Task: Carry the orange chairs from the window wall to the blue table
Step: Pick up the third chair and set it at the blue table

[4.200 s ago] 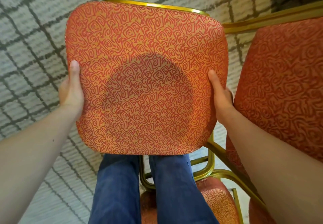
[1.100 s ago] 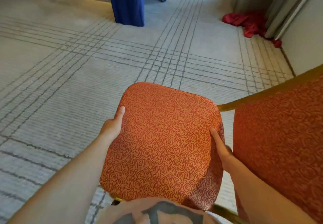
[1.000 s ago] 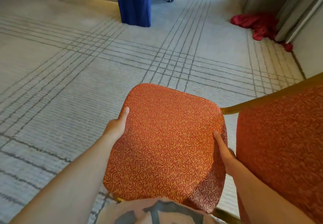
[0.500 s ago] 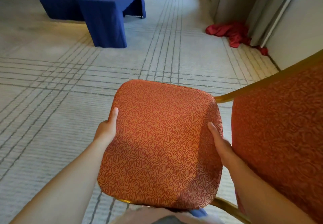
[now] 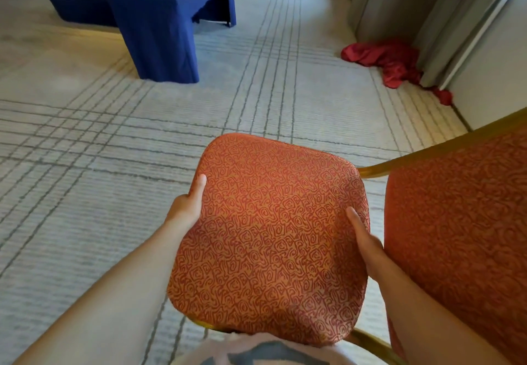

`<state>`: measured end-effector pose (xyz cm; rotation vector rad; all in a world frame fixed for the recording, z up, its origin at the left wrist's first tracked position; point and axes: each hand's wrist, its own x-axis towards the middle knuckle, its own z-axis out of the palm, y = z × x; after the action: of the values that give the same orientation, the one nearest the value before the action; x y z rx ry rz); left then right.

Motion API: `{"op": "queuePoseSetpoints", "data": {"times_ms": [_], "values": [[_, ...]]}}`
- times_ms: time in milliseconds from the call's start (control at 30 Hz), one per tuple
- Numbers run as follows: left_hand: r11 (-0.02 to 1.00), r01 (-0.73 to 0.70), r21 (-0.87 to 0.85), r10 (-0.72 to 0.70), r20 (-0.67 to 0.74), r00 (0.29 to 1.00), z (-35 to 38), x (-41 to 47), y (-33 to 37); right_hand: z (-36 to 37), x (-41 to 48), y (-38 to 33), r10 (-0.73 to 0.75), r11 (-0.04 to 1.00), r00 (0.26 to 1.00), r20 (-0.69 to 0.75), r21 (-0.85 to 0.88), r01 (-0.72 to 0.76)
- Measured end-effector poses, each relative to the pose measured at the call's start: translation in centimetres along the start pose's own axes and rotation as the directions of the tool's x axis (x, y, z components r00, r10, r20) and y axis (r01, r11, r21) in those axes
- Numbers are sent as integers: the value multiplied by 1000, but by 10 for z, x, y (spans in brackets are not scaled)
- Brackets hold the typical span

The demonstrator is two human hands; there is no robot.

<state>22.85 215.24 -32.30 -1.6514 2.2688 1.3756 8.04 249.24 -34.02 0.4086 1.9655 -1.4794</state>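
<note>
carpet (image 5: 85, 165) lies open ahead of me, grey lines crossing it, a wide lane running between the blue table (image 5: 159, 22) at upper left and the curtain (image 5: 399, 2) and wall on the right. the table's draped corner juts toward that lane. a red cloth (image 5: 385, 59) is heaped on the floor at the foot of the curtain, narrowing the right edge.

i carry the orange chair (image 5: 271, 236) low in front of my body, well short of the table. my left hand (image 5: 186, 208) holds the seat's left edge and my right hand (image 5: 366, 246) holds its right edge, thumbs lying on top of the fabric, fingers tucked under and out of sight.

against half a second ago, the table corner sits larger and closer in my view and the red cloth has slid nearer; both hands keep the same places on the seat. four seconds back i was looking straight down at the seat.

the seat faces up, its far edge toward the table. the backrest (image 5: 456, 222) rises just beside it on my right, joined by the gold frame (image 5: 370, 171), so the chair faces left, across my path. the seat is nearly square, a little longer away from me.
</note>
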Motion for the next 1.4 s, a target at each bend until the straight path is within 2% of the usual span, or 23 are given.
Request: {"op": "queuePoseSetpoints", "data": {"times_ms": [133,467,700,800,900,1000,1200,1400], "values": [[998,54,-20,-53,25,998,20,60,68,0,69,-75,46,997,999,22,-58,-45],[1000,14,23,-14,-35,999,28,213,180,53,208,-192,63,997,997,53,-56,-60],[999,-9,51,7,42,999,31,365,278,110,318,-293,98,995,995,9,-35,-98],[998,-46,31,44,44,998,21,418,322,133,351,-344,61,998,998,-15,1,-61],[993,-108,38,109,-15,994,12,474,377,156,393,-401,8,1000,998,-65,7,-8],[993,-111,40,113,-60,992,1,526,423,178,432,-447,-38,997,997,-65,58,41],[993,-106,41,105,34,994,17,622,492,203,524,-520,-18,999,996,-83,43,21],[995,-93,33,92,11,996,46,742,593,223,655,-624,-31,1000,997,-72,5,31]]}}
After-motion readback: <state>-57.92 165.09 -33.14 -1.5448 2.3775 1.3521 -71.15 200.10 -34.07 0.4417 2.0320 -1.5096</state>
